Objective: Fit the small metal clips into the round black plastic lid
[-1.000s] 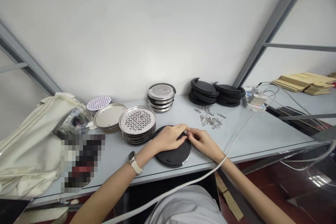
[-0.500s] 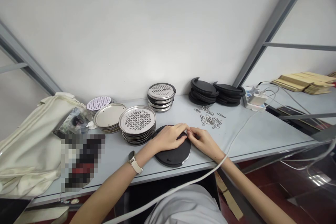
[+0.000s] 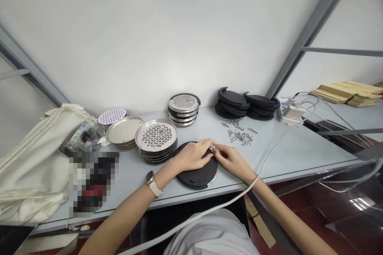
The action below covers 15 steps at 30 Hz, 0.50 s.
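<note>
A round black disc (image 3: pixel 198 173) with a metal rim lies flat at the table's front edge. My left hand (image 3: pixel 192 155) rests on top of it, fingers curled over its far edge. My right hand (image 3: pixel 230 158) is beside the disc at its upper right edge. The fingers of my right hand pinch a small metal clip (image 3: pixel 212 148) against that edge. The fingertips of both hands meet there. A watch sits on my left wrist.
Stacks of perforated metal discs (image 3: pixel 156 138) (image 3: pixel 183 108) and plain metal plates (image 3: pixel 125 130) stand behind the hands. Two piles of black discs (image 3: pixel 247 105) and loose metal clips (image 3: pixel 240 134) lie further right. A cream bag (image 3: pixel 32 163) fills the left. A white cable (image 3: pixel 269 155) crosses the table.
</note>
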Each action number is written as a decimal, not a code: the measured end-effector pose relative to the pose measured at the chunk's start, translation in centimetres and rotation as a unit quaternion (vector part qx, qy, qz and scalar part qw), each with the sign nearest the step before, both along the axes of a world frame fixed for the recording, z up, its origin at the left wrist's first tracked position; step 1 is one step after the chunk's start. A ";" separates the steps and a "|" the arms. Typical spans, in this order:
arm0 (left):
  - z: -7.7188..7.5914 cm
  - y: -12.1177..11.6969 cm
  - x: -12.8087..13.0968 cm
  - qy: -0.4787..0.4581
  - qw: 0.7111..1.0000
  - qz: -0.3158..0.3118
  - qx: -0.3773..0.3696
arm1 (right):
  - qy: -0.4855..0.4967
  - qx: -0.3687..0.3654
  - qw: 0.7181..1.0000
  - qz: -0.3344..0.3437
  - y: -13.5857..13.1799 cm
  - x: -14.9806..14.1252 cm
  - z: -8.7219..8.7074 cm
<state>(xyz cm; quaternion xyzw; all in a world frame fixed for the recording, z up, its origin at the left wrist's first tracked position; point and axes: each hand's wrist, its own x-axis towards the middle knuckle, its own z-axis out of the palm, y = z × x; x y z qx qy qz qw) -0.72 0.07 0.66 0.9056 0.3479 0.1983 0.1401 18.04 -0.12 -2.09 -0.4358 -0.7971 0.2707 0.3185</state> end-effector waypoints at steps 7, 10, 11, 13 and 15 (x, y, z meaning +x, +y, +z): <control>-0.2 0.1 0.0 0.002 1.000 -0.003 0.006 | 0.012 0.000 1.000 -0.008 0.1 0.0 -0.2; -0.1 0.1 0.0 0.008 1.000 -0.003 0.006 | 0.011 -0.002 1.000 -0.004 0.0 0.0 -0.2; -0.1 0.1 0.0 0.011 1.000 -0.004 0.006 | 0.009 -0.003 1.000 -0.001 0.0 0.0 -0.2; 0.0 0.1 0.0 0.014 1.000 -0.004 0.006 | 0.002 0.000 1.000 0.007 0.0 0.0 -0.1; 0.0 0.1 0.0 0.015 1.000 -0.004 0.006 | -0.004 0.005 1.000 0.015 0.0 0.0 0.0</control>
